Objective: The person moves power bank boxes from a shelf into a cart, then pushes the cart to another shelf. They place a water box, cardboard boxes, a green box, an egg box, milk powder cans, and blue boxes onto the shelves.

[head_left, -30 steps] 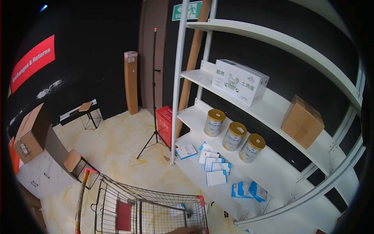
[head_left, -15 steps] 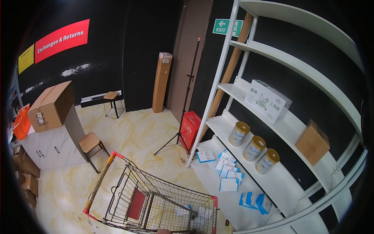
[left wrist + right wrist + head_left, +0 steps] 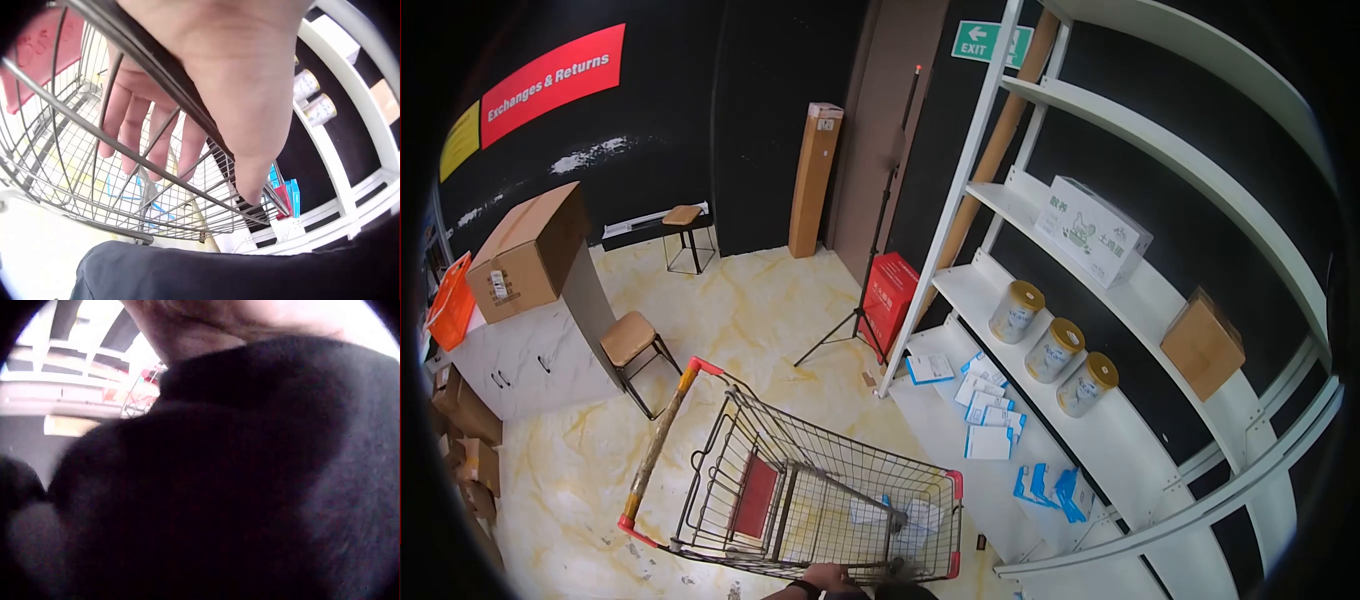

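Observation:
My left hand holds the near side rail of a wire shopping cart. In the left wrist view the top rail passes between thumb and fingers; the fingers hang down inside the basket, the thumb is on the outer side. White packs with blue edging show through the cart's mesh. Only a blurred part of my right hand appears at the top of the right wrist view, above a dark sleeve; its fingers are hidden.
White shelving at the right bears three gold-lidded cans, a white carton, a brown box and several blue-and-white packs. A black tripod stand, a stool and a cabinet stand beyond the cart.
The head view has swung left and then dipped slightly, so the whole cart and more of my left hand show. The hand stays at the cart's rail.

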Action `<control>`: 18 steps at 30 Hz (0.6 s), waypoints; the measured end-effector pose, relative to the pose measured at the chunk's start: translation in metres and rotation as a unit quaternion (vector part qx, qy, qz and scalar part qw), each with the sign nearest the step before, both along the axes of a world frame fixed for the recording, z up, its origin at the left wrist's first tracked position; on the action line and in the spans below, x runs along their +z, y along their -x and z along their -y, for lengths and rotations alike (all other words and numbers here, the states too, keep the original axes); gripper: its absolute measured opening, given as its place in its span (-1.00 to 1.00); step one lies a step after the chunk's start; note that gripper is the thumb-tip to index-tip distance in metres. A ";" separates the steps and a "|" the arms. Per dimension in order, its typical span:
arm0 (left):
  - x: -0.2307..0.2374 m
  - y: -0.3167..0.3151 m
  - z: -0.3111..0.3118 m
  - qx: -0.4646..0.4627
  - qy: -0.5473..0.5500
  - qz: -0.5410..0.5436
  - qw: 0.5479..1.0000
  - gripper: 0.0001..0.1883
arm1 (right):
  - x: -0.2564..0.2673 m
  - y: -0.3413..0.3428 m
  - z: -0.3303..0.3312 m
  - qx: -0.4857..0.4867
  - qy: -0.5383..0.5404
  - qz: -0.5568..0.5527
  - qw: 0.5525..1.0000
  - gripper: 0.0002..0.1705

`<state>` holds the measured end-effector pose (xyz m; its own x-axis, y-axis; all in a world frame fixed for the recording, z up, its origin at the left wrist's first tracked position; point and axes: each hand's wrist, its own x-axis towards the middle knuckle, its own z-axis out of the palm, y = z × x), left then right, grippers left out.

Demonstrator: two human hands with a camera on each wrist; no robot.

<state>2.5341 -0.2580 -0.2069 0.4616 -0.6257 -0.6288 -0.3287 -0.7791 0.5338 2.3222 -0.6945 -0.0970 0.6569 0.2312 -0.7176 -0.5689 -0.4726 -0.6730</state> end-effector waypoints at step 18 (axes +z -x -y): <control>0.004 0.058 -0.057 0.072 -0.104 0.058 0.990 -0.47 | 0.044 0.156 -0.081 -0.452 -0.100 -0.261 0.847 -0.61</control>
